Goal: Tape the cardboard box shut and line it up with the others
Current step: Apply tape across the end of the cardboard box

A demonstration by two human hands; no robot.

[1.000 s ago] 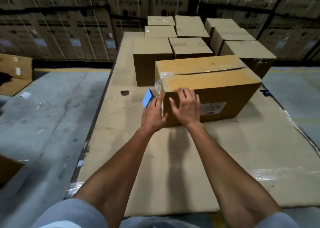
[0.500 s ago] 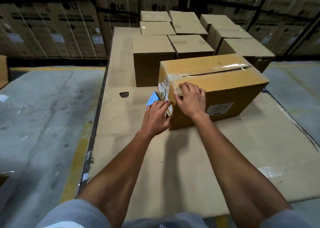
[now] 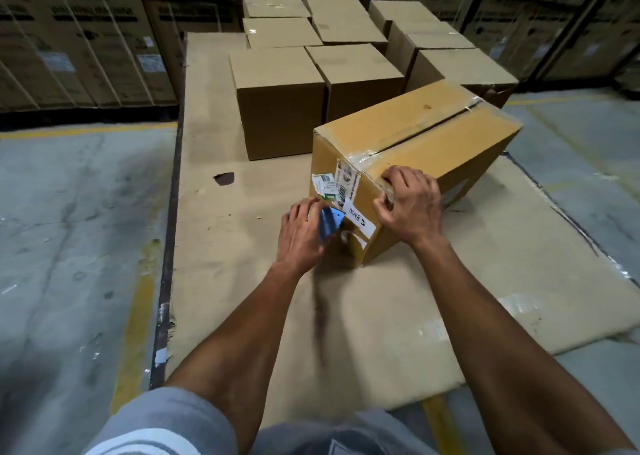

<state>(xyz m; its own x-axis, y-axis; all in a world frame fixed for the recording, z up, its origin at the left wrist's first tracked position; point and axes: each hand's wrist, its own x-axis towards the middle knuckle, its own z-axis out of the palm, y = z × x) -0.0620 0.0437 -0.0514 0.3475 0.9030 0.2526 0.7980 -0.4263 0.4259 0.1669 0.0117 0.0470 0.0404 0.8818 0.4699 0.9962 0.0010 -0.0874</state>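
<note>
A long brown cardboard box (image 3: 433, 132) lies on a flat cardboard sheet (image 3: 346, 333), turned at an angle with its labelled end face toward me. Clear tape runs along its top seam and folds over the near edge. My right hand (image 3: 408, 205) presses on the near top corner of that end face, fingers curled over the tape end. My left hand (image 3: 301, 233) is beside the lower left of the end face, holding a blue tape dispenser (image 3: 329, 221).
Several closed boxes (image 3: 280, 98) stand in rows behind the angled box. Tall printed cartons (image 3: 86, 39) line the back wall. Grey concrete floor (image 3: 76, 229) with yellow lines lies on both sides. A dark hole (image 3: 224, 177) marks the sheet.
The box has swung so its far end points back right and its labelled end faces me. My left hand with the dispenser dropped lower along the end face. My view moved closer.
</note>
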